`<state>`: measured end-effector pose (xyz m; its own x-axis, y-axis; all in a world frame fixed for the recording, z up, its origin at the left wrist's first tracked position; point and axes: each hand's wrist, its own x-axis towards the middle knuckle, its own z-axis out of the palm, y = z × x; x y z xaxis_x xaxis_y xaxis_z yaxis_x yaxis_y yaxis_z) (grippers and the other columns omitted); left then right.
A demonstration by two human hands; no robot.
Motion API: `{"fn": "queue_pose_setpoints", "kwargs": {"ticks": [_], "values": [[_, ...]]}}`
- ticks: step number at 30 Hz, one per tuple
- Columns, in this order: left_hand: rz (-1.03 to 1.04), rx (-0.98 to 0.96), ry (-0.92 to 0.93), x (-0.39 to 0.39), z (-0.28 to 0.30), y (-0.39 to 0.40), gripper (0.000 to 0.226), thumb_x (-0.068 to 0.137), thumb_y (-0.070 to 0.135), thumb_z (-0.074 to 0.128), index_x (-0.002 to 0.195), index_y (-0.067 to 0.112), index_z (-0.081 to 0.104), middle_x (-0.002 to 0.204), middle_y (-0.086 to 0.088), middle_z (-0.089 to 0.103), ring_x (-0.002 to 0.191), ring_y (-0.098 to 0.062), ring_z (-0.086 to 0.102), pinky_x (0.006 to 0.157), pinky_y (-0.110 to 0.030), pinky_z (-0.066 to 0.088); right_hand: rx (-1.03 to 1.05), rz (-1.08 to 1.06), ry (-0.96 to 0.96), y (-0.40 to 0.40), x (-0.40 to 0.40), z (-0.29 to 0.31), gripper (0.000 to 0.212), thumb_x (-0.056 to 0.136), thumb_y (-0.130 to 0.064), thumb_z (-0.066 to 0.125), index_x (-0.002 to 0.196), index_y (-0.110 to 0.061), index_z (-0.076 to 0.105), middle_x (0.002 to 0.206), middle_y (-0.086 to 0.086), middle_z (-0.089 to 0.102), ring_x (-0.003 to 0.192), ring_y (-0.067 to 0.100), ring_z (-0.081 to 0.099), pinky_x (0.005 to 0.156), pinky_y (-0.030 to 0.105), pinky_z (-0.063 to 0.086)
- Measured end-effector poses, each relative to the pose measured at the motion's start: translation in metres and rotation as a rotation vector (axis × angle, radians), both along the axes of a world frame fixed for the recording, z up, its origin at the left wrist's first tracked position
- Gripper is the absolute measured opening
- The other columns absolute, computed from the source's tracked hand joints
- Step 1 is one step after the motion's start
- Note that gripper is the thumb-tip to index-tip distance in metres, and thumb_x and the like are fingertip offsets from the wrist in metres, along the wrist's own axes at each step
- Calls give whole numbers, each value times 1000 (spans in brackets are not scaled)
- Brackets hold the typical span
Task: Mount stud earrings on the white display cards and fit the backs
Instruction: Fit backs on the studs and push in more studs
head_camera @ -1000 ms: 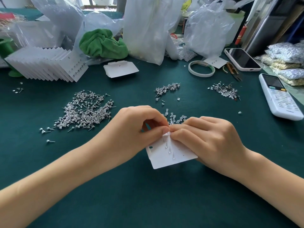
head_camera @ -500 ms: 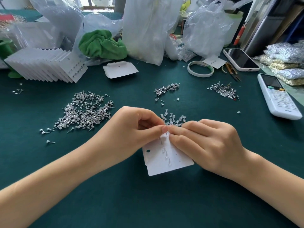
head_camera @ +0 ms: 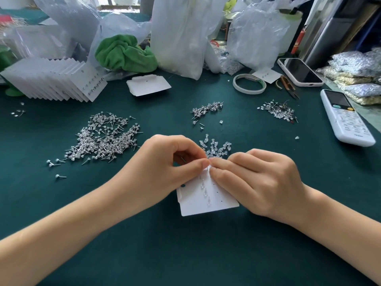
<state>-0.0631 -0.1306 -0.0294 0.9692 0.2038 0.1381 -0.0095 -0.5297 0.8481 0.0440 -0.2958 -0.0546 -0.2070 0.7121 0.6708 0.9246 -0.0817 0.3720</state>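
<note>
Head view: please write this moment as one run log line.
left hand: pinches stud post | right hand: pinches at post | white display card: on green mat

Two hands (head_camera: 165, 162) (head_camera: 259, 180); four stud heaps (head_camera: 105, 139) (head_camera: 207, 109) (head_camera: 277, 112) (head_camera: 216, 148); one phone (head_camera: 300, 72); one remote (head_camera: 346, 117); one tape roll (head_camera: 249, 84).

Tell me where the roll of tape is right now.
In the head view, the roll of tape lies flat at the table's far right, between the blank white card and the phone.

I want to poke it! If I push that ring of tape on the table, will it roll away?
Probably not: the tape ring lies flat on the green table, so it would likely slide. It looks thin and hollow, so probably light.
</note>
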Motion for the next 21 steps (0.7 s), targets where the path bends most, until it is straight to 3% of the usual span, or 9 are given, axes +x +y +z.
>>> {"fn": "queue_pose_setpoints", "kwargs": {"ticks": [9, 21], "values": [[-52, 75, -15, -2, 0, 2, 1, 79, 23, 70, 79, 22, 70, 76, 14, 68, 71, -4, 64, 67, -15, 49, 7, 5, -4, -1, -1, 0, 33, 91, -2, 55, 61, -9, 69, 68, 4, 70, 50, 22, 58, 41, 28, 44], [-123, 52, 36, 2, 5, 6, 2, 79, 19, 72, 77, 20, 71, 72, 10, 68, 63, -4, 60, 60, -16, 47, 37, -16, -58, -1, -1, 1, 32, 88, -4, 60, 59, -13, 68, 66, 0, 70, 49, 20, 57, 43, 26, 45]]}}
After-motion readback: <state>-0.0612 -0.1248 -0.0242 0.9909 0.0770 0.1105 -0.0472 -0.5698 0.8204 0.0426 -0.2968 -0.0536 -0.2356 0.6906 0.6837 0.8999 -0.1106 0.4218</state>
